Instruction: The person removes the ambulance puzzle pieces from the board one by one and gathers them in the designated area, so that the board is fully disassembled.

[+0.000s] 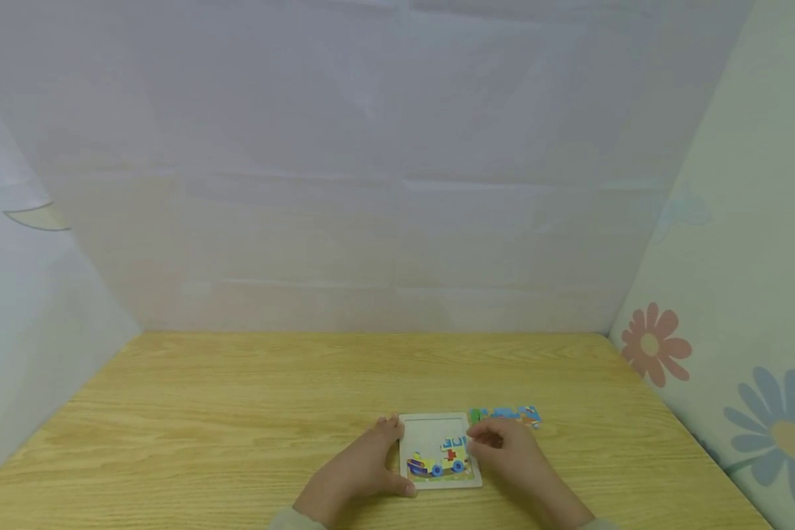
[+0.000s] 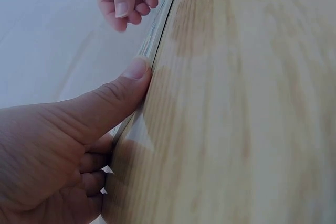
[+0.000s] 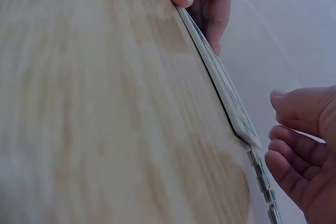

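A white-rimmed jigsaw tray point(image 1: 437, 484) lies on the table. Yellow, red and blue vehicle pieces point(image 1: 447, 462) fill its lower part, while the pale upper part is bare. My left hand point(image 1: 367, 460) grips the tray's left side, thumb at the near edge and fingers at the far left corner. In the left wrist view the thumb point(image 2: 118, 90) presses against the rim. Over the tray's right edge is my right hand point(image 1: 510, 449), its fingers loosely bent. The right wrist view shows the right hand point(image 3: 307, 150) with thumb and fingers apart and nothing between them.
Loose puzzle pieces point(image 1: 528, 414), blue, green and orange, lie just beyond the right hand, partly hidden by it. The wooden table point(image 1: 238, 397) is bounded by a pale back wall point(image 1: 397, 221) and side walls, the right one printed with flowers.
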A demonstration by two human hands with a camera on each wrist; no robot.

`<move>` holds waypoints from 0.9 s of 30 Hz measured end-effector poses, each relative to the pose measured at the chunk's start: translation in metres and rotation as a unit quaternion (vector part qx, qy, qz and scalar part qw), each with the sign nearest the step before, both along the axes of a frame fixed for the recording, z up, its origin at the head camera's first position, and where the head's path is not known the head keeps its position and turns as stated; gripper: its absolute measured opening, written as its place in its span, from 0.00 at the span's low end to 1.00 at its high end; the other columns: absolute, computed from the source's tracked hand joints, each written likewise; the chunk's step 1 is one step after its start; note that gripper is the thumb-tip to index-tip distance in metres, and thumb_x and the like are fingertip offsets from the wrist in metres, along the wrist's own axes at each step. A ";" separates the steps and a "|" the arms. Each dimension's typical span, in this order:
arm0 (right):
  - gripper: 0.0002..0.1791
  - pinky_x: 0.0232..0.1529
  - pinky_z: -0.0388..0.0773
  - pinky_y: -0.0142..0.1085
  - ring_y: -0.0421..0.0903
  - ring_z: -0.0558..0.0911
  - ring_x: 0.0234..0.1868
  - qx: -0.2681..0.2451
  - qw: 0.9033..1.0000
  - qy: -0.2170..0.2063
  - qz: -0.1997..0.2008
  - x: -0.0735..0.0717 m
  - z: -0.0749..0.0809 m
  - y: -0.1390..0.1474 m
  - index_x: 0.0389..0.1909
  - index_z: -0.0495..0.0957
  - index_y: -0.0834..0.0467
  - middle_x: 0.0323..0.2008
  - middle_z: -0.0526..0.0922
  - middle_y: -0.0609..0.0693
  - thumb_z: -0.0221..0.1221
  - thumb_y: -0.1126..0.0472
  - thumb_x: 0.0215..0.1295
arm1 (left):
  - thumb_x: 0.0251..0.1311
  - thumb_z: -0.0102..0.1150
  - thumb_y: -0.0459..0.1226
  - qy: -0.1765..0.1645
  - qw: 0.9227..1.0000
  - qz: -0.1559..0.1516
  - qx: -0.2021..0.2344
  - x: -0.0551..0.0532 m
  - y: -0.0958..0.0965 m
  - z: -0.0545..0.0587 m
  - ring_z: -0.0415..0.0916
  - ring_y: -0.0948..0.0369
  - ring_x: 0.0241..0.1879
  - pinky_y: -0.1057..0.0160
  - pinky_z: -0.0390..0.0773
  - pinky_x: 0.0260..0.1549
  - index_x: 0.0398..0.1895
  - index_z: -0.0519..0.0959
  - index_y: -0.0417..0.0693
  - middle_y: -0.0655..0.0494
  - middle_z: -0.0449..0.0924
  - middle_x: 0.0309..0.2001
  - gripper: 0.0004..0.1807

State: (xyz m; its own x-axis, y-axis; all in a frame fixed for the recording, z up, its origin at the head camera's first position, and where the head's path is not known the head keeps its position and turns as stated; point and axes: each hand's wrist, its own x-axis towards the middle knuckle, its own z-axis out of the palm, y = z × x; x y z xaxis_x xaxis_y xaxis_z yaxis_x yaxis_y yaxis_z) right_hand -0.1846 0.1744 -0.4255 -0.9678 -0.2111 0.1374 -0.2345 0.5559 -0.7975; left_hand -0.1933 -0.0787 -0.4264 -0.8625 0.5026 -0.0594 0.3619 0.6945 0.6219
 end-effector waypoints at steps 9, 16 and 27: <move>0.13 0.38 0.76 0.27 0.39 0.75 0.37 0.059 0.994 0.069 0.059 -0.006 -0.010 -0.001 0.41 0.81 0.59 0.37 0.81 0.47 0.64 0.58 0.54 | 0.36 0.72 0.52 0.008 1.000 0.000 -0.008 0.001 0.001 0.001 0.48 0.42 0.69 0.41 0.52 0.65 0.65 0.62 0.35 0.39 0.53 0.69 0.52; 0.16 0.40 0.75 0.29 0.39 0.74 0.38 0.096 0.989 0.083 0.071 -0.009 -0.012 -0.008 0.42 0.80 0.57 0.38 0.79 0.43 0.64 0.54 0.55 | 0.36 0.72 0.53 0.008 1.000 0.002 -0.009 0.000 0.001 0.001 0.48 0.42 0.69 0.41 0.53 0.65 0.65 0.62 0.35 0.39 0.54 0.69 0.52; 0.17 0.43 0.75 0.33 0.41 0.75 0.42 0.143 0.983 0.083 0.083 -0.010 -0.008 -0.014 0.44 0.80 0.58 0.42 0.79 0.42 0.64 0.55 0.55 | 0.36 0.72 0.52 0.009 1.000 0.004 -0.010 0.001 0.001 0.002 0.48 0.42 0.69 0.41 0.53 0.65 0.65 0.62 0.35 0.39 0.54 0.69 0.52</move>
